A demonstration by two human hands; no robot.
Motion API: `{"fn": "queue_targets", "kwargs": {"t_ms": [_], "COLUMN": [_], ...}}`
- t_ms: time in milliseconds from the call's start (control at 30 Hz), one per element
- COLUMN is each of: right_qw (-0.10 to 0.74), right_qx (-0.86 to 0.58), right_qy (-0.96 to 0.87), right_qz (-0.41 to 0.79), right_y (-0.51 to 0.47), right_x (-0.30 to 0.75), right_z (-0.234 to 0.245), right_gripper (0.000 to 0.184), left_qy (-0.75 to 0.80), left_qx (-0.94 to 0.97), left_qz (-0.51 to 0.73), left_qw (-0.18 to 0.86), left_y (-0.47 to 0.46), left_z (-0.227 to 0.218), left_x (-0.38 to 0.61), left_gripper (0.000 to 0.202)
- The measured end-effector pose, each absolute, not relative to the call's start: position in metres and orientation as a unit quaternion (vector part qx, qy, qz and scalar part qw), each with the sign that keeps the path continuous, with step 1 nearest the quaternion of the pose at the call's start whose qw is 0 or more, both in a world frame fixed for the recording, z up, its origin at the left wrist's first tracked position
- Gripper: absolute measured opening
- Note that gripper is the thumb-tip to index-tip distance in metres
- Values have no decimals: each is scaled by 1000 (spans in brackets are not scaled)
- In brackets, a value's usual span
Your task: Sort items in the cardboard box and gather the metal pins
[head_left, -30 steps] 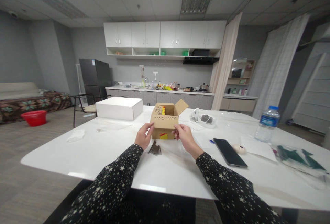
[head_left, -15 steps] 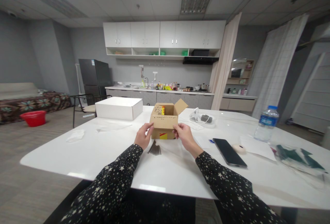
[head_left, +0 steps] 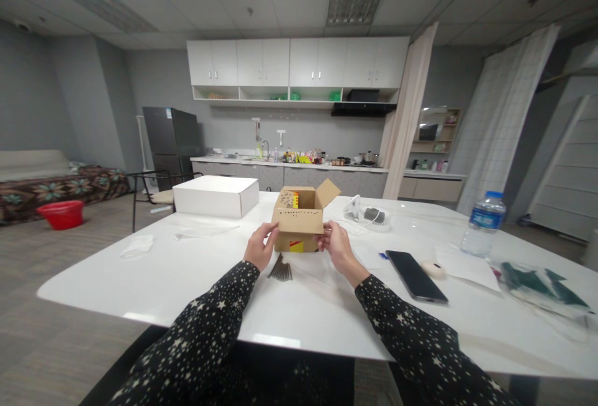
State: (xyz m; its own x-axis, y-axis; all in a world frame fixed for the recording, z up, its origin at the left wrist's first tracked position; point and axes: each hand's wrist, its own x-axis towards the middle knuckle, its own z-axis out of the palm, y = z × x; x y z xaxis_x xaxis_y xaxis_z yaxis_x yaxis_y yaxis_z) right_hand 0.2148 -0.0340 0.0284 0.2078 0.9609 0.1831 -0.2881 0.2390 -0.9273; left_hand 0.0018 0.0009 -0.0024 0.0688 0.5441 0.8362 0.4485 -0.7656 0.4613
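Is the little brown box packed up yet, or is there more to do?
Not yet. The brown box stands open on the white table, flaps up, with something already inside. The left hand and right hand grip its front flap at both ends. A bundle of dark nails lies outside, beside the left hand, and the flaps are unfolded.

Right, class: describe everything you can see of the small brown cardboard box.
The cardboard box is small, plain brown corrugated card, standing upright on the white table. Its top flaps are open, one tilted up at the right. A red-and-yellow label shows low on the front. The left hand and right hand hold its front corners.
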Motion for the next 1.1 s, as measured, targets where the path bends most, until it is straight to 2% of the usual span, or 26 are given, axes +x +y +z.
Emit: {"fn": "queue_targets", "kwargs": {"t_ms": [233, 300, 467, 600, 833, 1100], "right_qw": [743, 736, 587, 519, 465, 488], "right_qx": [-323, -268, -94, -27, -12, -105], "right_qy": [-254, -245, -333, -384, -433, -441], "right_qz": [529, 571, 732, 763, 772, 746], "right_y": [-39, -44, -67, -79, -82, -88], "right_x": [229, 234, 241, 241, 240, 237], "right_z": [46, 52, 64, 67, 66, 68], "right_gripper": [33, 38, 50, 49, 46, 50], "left_qy": [342, 342, 344, 348, 345, 348], "left_qx": [729, 731, 729, 730, 733, 733], "left_qz": [591, 589, 591, 587, 585, 583], "left_qw": [40, 39, 39, 43, 40, 33], "left_y": [0, 1, 0, -1, -1, -2], "left_z": [-2, -2, -4, -3, -3, -3], "left_x": [1, 1, 1, 1, 1, 1], "left_gripper": [28, 28, 28, 28, 29, 28]}}
